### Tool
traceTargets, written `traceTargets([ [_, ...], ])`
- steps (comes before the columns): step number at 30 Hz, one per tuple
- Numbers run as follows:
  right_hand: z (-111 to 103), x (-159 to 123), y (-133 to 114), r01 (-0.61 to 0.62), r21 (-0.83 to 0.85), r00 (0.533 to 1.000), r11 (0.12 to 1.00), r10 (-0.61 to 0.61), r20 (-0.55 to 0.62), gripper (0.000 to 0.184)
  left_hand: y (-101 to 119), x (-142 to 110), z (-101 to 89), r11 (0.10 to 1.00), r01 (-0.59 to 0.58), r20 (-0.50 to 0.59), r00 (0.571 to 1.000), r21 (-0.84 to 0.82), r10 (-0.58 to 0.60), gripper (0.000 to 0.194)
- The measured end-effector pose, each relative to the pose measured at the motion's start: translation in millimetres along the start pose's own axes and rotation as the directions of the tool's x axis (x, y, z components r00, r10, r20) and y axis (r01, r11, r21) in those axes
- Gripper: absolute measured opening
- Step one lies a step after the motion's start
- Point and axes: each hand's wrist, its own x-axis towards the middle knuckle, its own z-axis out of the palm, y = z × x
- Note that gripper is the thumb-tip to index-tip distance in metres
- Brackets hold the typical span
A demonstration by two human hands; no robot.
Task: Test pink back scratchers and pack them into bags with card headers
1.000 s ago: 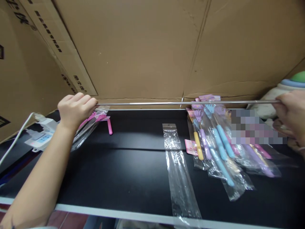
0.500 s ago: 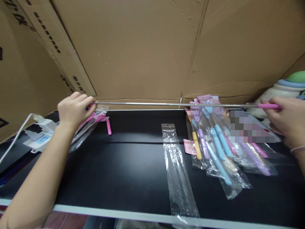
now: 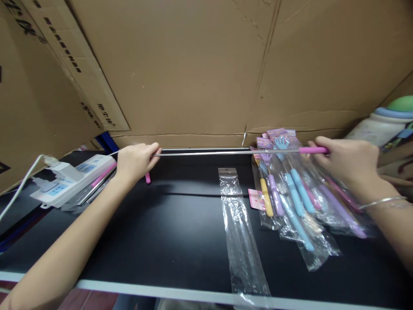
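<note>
A telescopic back scratcher with a thin metal rod (image 3: 222, 153) and a pink handle (image 3: 311, 150) is stretched level above the black table. My left hand (image 3: 135, 161) pinches the rod's left end; the head there is hidden in the fingers. My right hand (image 3: 346, 161) is wrapped round the pink handle. Beneath the right side lie several bagged back scratchers (image 3: 297, 193), with blue, purple, yellow and pink handles and claw-shaped heads. A flat clear plastic bag (image 3: 241, 232) lies mid-table. By my left hand, a short pink handle (image 3: 147, 177) shows on the table.
At the left stands a white power strip (image 3: 80, 172) with plugs and a cable (image 3: 22, 202). Bagged pink-handled pieces (image 3: 93, 187) lie beside it. Cardboard (image 3: 187, 73) walls the back. A white jar-like container (image 3: 371, 129) with a green top stands at the right.
My left hand has moved right and my right hand left, so the hands are closer together. The visible rod between them is shorter. Both hands keep their hold.
</note>
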Motion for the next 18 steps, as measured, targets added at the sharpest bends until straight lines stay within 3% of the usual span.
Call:
traceTargets([
  [7,-32,-11,-53,0.089,0.126,0.996,0.988,-0.088,-0.014,0.034,45,-8,-26.4,0.996,-0.024,-0.042,0.999,-0.09,0.02,0.037],
  [11,-36,-21,-75,0.214,0.18,0.976,0.96,-0.216,-0.009,0.028,64,-13,-31.3,0.976,-0.094,0.017,0.995,-0.196,0.099,0.033],
  [15,-43,-24,-87,0.311,0.224,0.95,0.924,-0.31,-0.037,0.023,61,-11,-31.0,0.971,-0.046,0.066,0.996,-0.236,0.063,0.029],
  [18,-49,-20,-82,0.361,0.226,0.932,0.905,-0.346,-0.106,0.024,50,-7,-27.7,0.969,-0.011,0.046,0.999,-0.246,0.023,0.026],
])
